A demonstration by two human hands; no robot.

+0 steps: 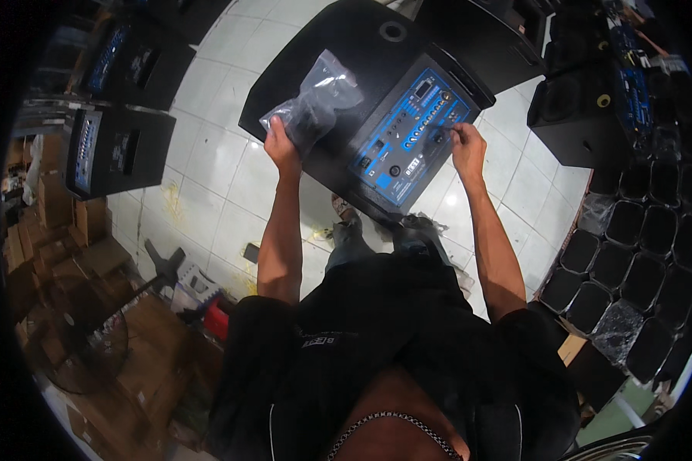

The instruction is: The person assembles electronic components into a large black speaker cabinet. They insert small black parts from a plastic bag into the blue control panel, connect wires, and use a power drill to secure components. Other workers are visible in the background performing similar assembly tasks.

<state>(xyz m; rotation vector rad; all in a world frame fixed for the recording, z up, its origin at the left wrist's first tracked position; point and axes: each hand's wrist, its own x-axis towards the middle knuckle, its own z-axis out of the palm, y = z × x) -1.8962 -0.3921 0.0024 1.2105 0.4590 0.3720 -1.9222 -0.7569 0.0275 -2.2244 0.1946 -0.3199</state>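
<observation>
A large black speaker cabinet (323, 46) lies in front of me, its blue-and-black control panel (388, 146) facing up. My left hand (283, 147) grips a clear plastic bag (324, 94) over the cabinet's left part; dark contents show through the film, too unclear to name. Over the panel's right edge, my right hand (467, 147) has its thumb and fingers pinched together. A small dark thing shows at those fingertips, close to the panel's knobs (437, 111); its kind and whether it touches the panel cannot be made out.
More black speakers (123, 150) stand at the left, another speaker (573, 115) at the right. Black grilles (642, 223) lie in rows at the far right. Cardboard boxes (150, 346) and a fan (77, 330) are at the lower left. A phone-like dark object (251, 252) lies on the tiles.
</observation>
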